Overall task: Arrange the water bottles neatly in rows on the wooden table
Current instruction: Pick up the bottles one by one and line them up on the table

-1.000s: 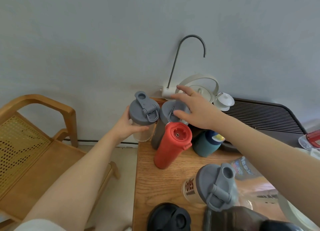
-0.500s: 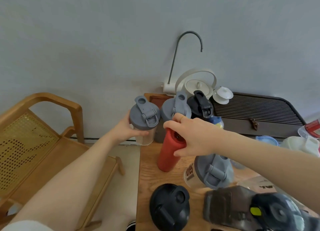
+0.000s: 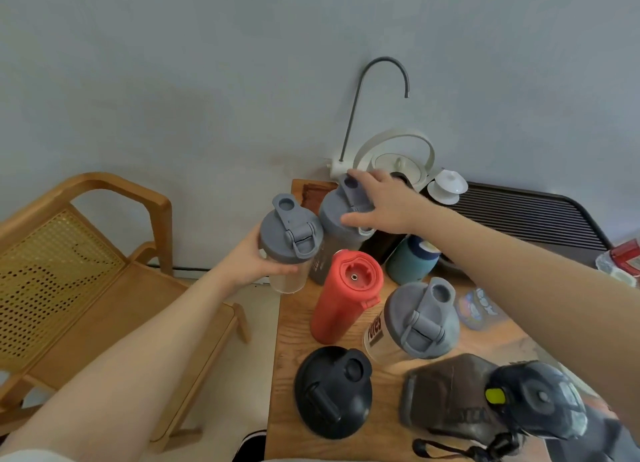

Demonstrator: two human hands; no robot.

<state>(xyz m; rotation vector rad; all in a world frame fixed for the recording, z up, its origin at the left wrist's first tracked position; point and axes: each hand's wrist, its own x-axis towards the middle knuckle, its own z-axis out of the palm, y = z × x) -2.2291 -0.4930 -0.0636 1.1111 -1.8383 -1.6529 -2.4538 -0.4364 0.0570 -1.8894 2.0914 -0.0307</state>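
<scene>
Head view: 2 shaker bottles w/ matte grey plastic flip-top lids stood side by side at the far left corner of the wooden table (image 3: 298, 330). The left clear shaker (image 3: 290, 240) had a see-through cylindrical body & a round lid w/ a hinged cap and carry loop; it sat at the table's left edge, partly overhanging by the look of it. The left hand (image 3: 259, 261) gripped it from the left side, fingers and thumb curled round the body just under the lid. The dark-bodied shaker (image 3: 341, 219) was just right of it, smoky translucent wall, same grey lid. The right hand (image 3: 381, 202) lay over that lid from above, fingers spread and bent down around the rim, index tip at the spout cap; whether it gripped or only rested I couldn't tell for sure, but fingers wrapped the lid edge.

Nearer the camera, a red bottle (image 3: 343, 299), smooth matte cylinder, open mouth w/ a small metal centre, stood just in front of the 2 shakers. Right of it a teal bottle (image 3: 410, 264), partly under the right forearm. In front, another clear shaker w/ grey lid (image 3: 415, 319), brown lettering on its wall. Nearest: a black-lidded bottle (image 3: 332, 390) & a dark flask w/ yellow-green button (image 3: 495, 406).

Beyond: a white kettle (image 3: 398, 156), a thin curved metal spout (image 3: 360, 91), a ribbed dark tray (image 3: 526, 215). Left of table, a wooden chair w/ woven cane back (image 3: 69, 264).
</scene>
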